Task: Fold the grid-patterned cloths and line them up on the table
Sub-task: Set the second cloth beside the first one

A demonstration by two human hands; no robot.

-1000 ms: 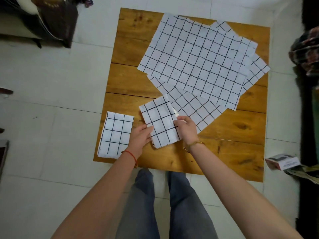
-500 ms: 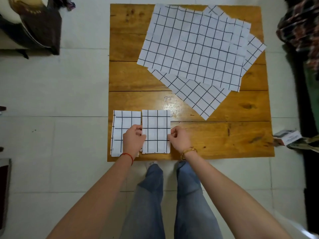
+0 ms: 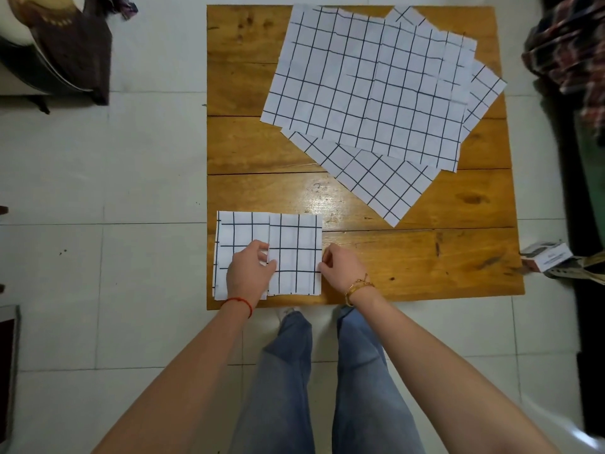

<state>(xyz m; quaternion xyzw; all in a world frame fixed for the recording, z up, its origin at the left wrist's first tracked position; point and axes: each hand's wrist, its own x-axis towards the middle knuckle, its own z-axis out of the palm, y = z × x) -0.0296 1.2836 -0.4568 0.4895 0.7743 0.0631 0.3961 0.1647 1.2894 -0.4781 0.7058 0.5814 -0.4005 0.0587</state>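
Observation:
Two folded white cloths with black grid lines lie side by side at the near left corner of the wooden table [image 3: 409,257]. The first folded cloth [image 3: 235,231] is at the left edge. The second folded cloth [image 3: 294,253] touches its right side. My left hand [image 3: 250,273] rests over the seam between them, fingers pinching the second cloth's left edge. My right hand [image 3: 340,265] pinches that cloth's right edge. A pile of unfolded grid cloths [image 3: 370,90] lies spread over the table's far right half.
Pale floor tiles surround the table. A small box [image 3: 545,258] lies on the floor by the table's right edge. Dark furniture [image 3: 65,50] stands at the far left. My legs in blue jeans [image 3: 320,381] are just below the table's near edge.
The second folded cloth went from tilted near the table's middle to square against the first folded cloth at the near left corner. Both hands stayed on its edges.

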